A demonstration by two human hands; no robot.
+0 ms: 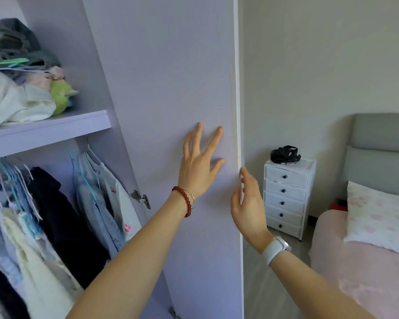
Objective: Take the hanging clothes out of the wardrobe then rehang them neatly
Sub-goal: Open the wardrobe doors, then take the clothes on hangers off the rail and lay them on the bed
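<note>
Wardrobe door (171, 88) stands open, lilac inner face toward me. My left hand (199, 166) lies flat on it, fingers spread, red bead bracelet (184, 201) on the wrist. My right hand (248, 203) is at the door's white edge, fingers loosely bent beside it; whether they touch it is unclear. White watch (275, 248) on that wrist. Left of the door: shelf (46, 130) with piled clothes, hanging clothes (55, 215) below on hangers. Right: white drawer unit (286, 199) with a black bundle (285, 154) on top, bed (355, 261) with pillow (378, 217).
</note>
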